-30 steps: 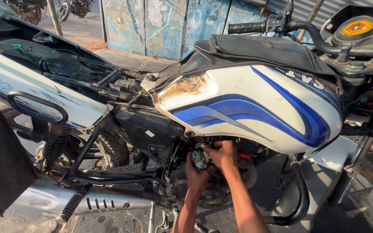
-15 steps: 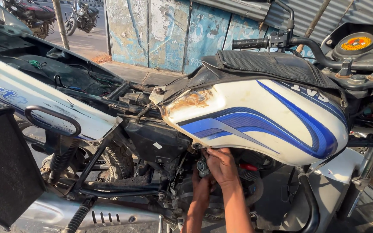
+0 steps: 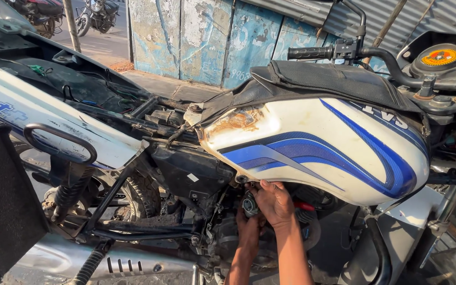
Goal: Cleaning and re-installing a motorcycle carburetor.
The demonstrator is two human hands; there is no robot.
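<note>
Grey round carburettor part (image 3: 249, 203) under white-blue tank (image 3: 312, 148); right hand (image 3: 273, 202) and left hand (image 3: 248, 226) grip it

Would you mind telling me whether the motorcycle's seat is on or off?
Off: behind the fuel tank the bare frame and wiring lie exposed.
</note>
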